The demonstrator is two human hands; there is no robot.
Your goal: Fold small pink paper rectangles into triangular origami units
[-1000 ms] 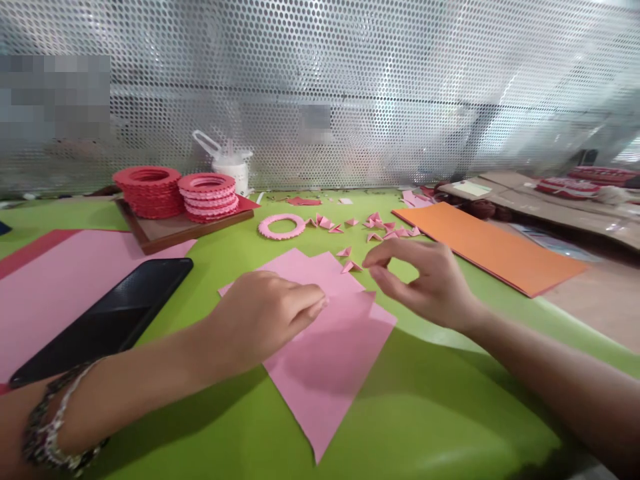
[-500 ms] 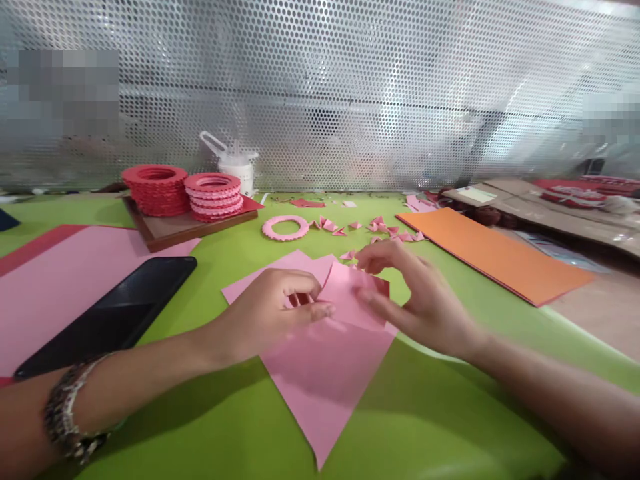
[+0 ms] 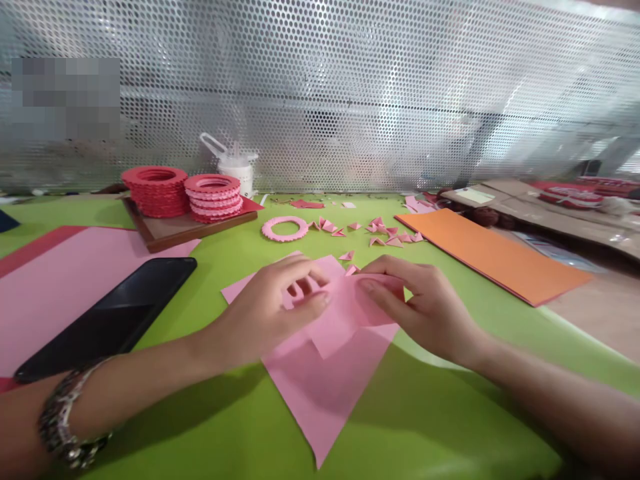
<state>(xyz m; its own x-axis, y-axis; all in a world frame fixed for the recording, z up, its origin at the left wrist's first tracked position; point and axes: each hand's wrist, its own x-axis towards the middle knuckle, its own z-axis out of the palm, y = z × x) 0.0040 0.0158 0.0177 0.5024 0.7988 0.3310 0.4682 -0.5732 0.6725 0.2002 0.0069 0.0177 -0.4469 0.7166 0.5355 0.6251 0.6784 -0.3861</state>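
Note:
A small piece of pink paper is held slightly raised and tilted between both hands. My right hand pinches its upper right part, thumb in front and fingers behind. At its left side my left hand has curled fingers, the thumb resting against the paper; its fingertips are partly hidden. Underneath lies a larger pink sheet, one corner pointing toward me. Just beyond the hands are small folded pink paper triangles and a pink paper ring with a toothed edge.
On the left lie a black phone and pink sheets. A brown tray holds stacks of red and pink rings, near a white cup. Orange sheets and cardboard are at right. A perforated metal panel stands behind.
The small pink paper has turned, and one corner now points down toward me. My right hand's fingers have closed on its upper right part. The left hand has barely moved.

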